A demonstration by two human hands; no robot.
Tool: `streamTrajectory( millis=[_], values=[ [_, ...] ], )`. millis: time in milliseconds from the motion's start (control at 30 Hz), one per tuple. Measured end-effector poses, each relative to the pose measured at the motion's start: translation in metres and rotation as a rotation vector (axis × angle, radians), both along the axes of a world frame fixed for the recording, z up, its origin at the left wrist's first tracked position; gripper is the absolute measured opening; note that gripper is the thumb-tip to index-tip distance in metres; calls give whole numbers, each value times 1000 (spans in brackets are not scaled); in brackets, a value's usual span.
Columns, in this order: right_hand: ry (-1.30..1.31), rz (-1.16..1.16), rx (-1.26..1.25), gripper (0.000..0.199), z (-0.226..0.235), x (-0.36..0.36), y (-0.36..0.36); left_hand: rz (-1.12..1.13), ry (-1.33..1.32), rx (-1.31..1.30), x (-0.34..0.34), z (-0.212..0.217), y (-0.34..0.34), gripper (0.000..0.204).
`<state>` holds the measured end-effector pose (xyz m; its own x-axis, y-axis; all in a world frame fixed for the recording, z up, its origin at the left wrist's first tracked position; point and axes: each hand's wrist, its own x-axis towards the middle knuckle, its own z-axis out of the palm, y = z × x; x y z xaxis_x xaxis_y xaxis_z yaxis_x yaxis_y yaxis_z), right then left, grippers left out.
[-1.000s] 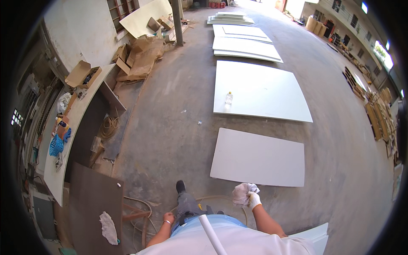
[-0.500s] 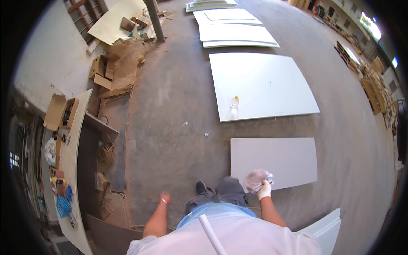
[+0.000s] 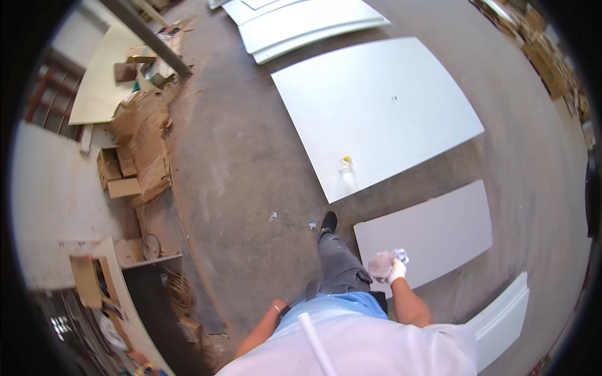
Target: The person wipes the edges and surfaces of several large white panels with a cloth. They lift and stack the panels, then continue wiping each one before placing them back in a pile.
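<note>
In a white glove, my right hand (image 3: pixel 397 270) is closed round a crumpled, stained rag (image 3: pixel 380 266). It is held out at my right side, over the near left part of a flat grey panel (image 3: pixel 436 225). My bare left hand (image 3: pixel 279 304), with a band at the wrist, hangs beside my left hip. Its fingers are too small and blurred to make out. Beyond the grey panel lies a larger white panel (image 3: pixel 382 106). A clear bottle with a yellow cap (image 3: pixel 345 165) stands near its closest corner.
More white panels (image 3: pixel 307 28) lie farther off, and others (image 3: pixel 501 326) sit at near right. Along the left are a workbench (image 3: pixel 141 313), open cardboard boxes (image 3: pixel 116 172), flattened cardboard (image 3: pixel 147 125) and a post (image 3: pixel 150 41). Litter scraps (image 3: pixel 312 224) dot the floor.
One foot has come forward in a step, and the view has turned, so the panels slant and look closer. My left hand has moved in toward my hip. The rag stays in my right hand.
</note>
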<state>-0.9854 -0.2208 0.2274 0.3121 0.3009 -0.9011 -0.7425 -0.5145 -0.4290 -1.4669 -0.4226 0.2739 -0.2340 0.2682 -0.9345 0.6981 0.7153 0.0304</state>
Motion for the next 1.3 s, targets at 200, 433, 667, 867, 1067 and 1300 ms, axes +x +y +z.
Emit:
streamTrajectory(
  millis=[200,433,667,867,1067,1300],
  values=[
    [-647,883,-205,43,47,-70,175,130,-90,128,-82,69,116,33],
    [-895,889,99,38,19,-154,348,-410,-555,1,-138,135,337,21],
    [-1304,1303,19,57,-142,-235,458,473,-506,193,-141,-153,597,15],
    [-1505,1463,-221,55,-193,-271,455,840,-356,249,-114,-389,732,46],
    [-1680,1249,-112,54,-201,-276,452,1234,-910,356,-96,-468,827,50],
    [-1817,1010,-41,53,-214,-287,448,1125,-1190,301,-106,-484,839,38]
  ],
)
